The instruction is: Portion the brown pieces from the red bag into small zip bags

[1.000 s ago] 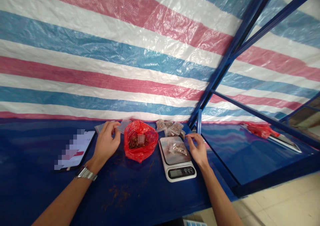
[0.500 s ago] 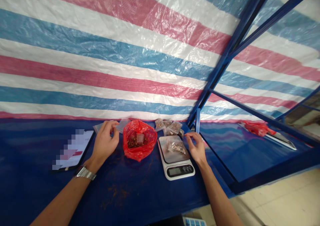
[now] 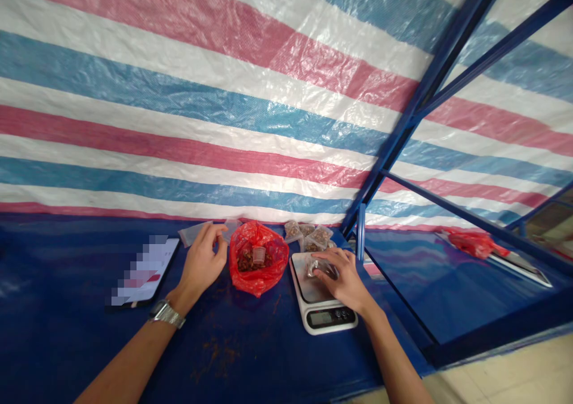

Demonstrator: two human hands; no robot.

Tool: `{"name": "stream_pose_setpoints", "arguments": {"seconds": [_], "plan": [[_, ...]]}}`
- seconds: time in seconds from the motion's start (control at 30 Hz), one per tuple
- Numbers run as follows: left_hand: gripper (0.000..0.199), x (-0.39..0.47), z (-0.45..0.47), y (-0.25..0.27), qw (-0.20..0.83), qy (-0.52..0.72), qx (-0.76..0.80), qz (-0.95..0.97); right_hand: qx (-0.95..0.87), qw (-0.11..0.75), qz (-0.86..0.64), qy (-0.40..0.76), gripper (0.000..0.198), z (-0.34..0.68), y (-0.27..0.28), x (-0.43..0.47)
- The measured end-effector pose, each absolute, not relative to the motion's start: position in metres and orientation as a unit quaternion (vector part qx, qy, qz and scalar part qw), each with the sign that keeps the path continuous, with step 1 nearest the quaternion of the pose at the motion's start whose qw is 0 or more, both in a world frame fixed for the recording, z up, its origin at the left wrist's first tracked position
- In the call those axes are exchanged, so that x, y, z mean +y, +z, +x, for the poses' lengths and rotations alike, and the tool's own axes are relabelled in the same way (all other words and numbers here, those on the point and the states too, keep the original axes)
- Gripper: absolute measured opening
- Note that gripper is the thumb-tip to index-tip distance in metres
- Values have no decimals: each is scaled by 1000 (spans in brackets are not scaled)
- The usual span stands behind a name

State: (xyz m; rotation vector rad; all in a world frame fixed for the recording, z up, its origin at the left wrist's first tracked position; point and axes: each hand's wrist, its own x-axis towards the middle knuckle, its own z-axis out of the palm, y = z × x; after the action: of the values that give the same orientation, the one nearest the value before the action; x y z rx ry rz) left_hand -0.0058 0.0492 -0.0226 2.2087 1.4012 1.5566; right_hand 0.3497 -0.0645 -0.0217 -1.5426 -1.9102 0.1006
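A white kitchen scale (image 3: 313,321) with a steel plate stands on the blue table (image 3: 264,356). On its plate lies a small clear plastic bag (image 3: 329,268) with brown contents, partly covered by my right hand (image 3: 342,278). The thumb and fingers of that hand are closed about the bag. My left hand (image 3: 203,264), wearing a metal watch (image 3: 166,313), hovers beside flat clear bags (image 3: 192,234) with its fingers bent and apart. Between both hands sits an open red plastic bag (image 3: 258,284) of brown pieces, with a small clear cup (image 3: 258,255) inside.
Several filled clear bags (image 3: 308,236) lie behind the scale. A phone (image 3: 147,273) rests at the left. Blue metal frame bars (image 3: 380,165) rise on the right, with another red bag (image 3: 477,243) beyond them. A striped plastic sheet (image 3: 201,117) hangs behind the table.
My right hand has moved left from the scale's side onto the small bag on its plate and taken hold of it. My left hand remains by the flat bags. The view has shifted slightly.
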Motion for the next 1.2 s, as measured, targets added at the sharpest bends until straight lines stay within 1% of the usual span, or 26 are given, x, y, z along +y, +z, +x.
{"name": "stream_pose_setpoints", "arguments": {"seconds": [0.07, 0.2, 0.27, 0.33, 0.43, 0.57, 0.67, 0.87, 0.97, 1.07, 1.2], "plan": [[16, 45, -3, -21, 57, 518, 440, 732, -717, 372, -588, 44, 32, 339, -18, -56], [11, 33, 6, -18, 124, 513, 373, 763, -665, 503, -544, 97, 51, 296, -1, -28], [14, 30, 11, -19, 162, 509, 358, 766, -658, 535, -513, 133, 55, 264, 7, -11], [17, 29, 14, -21, 190, 514, 358, 756, -653, 551, -498, 151, 53, 231, 12, 4], [22, 35, 16, -24, 221, 535, 371, 726, -643, 573, -469, 196, 39, 191, 10, 14], [23, 43, 12, -26, 241, 562, 396, 685, -634, 582, -452, 233, 31, 172, -1, 9], [22, 41, 10, -23, 234, 571, 394, 681, -617, 590, -465, 238, 24, 176, -6, 3], [20, 32, 13, -16, 207, 570, 366, 706, -627, 558, -521, 156, 28, 187, -12, 2], [18, 31, 14, -16, 212, 560, 358, 717, -637, 554, -523, 121, 26, 187, -15, 2], [18, 32, 14, -17, 223, 563, 372, 704, -640, 569, -500, 129, 21, 184, -16, 3], [19, 31, 15, -17, 227, 569, 375, 696, -653, 560, -489, 145, 14, 182, -16, 4]]}}
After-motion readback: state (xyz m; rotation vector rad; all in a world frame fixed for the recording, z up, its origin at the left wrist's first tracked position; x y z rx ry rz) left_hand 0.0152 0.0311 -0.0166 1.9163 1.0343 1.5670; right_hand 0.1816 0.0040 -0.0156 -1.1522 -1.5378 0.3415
